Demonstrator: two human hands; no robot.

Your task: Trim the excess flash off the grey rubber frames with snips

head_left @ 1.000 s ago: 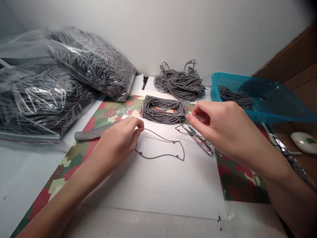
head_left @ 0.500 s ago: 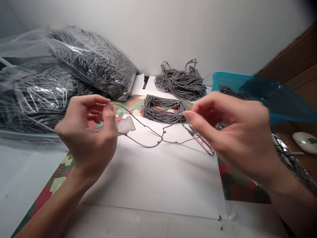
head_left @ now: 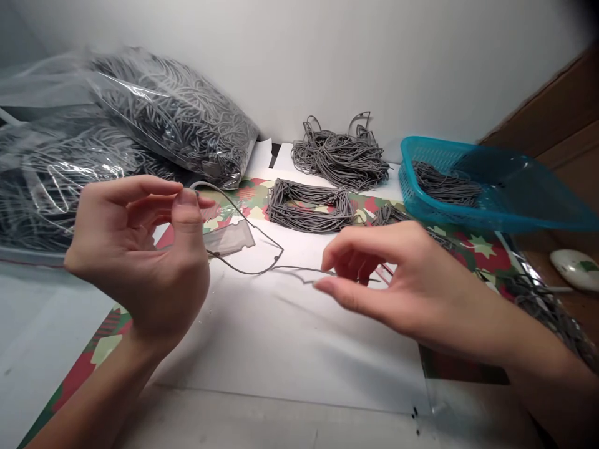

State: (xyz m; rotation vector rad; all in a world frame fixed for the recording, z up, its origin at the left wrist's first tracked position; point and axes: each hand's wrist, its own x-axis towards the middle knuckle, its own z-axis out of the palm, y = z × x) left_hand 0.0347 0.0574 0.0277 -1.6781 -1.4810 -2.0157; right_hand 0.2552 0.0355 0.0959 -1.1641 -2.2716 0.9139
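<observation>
Thumb and fingertips of my left hand (head_left: 145,231) pinch a thin grey rubber gasket (head_left: 231,267), a loop with small tabs that hangs over the white paper. Its right end comes to a bent corner. Lower and to the right, the fingers of my right hand (head_left: 379,274) curl around a second thin grey strand (head_left: 302,269), apparently another gasket; the grip itself is partly hidden. Behind the right fingers shows a bit of red-handled snips (head_left: 384,272). A translucent plastic piece (head_left: 229,241) lies beside my left hand.
A rectangular bundle of gaskets (head_left: 309,221) lies behind the paper, with a tangled pile (head_left: 339,156) beyond it. Plastic bags full of gaskets (head_left: 187,112) stand at left. A blue basket (head_left: 409,181) holds more at right, near a white computer mouse (head_left: 573,268).
My right hand has moved down and left, uncovering the basket and some gaskets beside it. My left hand has shifted slightly left, and the crossed strands between the hands have drawn apart.
</observation>
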